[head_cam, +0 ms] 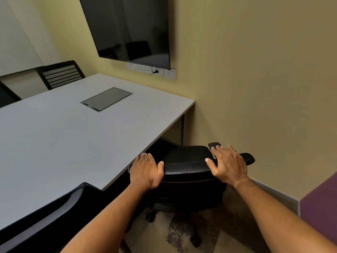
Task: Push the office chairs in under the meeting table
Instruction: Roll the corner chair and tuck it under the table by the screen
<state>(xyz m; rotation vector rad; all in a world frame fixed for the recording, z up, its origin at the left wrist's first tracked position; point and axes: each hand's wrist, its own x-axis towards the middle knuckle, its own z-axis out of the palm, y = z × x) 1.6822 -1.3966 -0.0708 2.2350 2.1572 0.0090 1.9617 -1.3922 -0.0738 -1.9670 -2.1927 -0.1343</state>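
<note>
A black office chair [187,167] with a mesh back stands at the near right corner of the grey meeting table [76,136], its seat partly under the tabletop edge. My left hand [145,170] grips the left end of the chair's top rail. My right hand [228,165] lies over the right end of the same rail, fingers spread across it. Both arms reach forward from the bottom of the view. The chair's wheeled base [175,225] shows on the carpet below. A second black chair back [45,221] sits against the table edge at lower left.
A yellow wall [264,88] runs close on the right of the chair. A dark wall screen [131,28] hangs above sockets [151,70]. A grey cable hatch [106,99] is set in the tabletop. Another black chair [62,73] stands at the far side.
</note>
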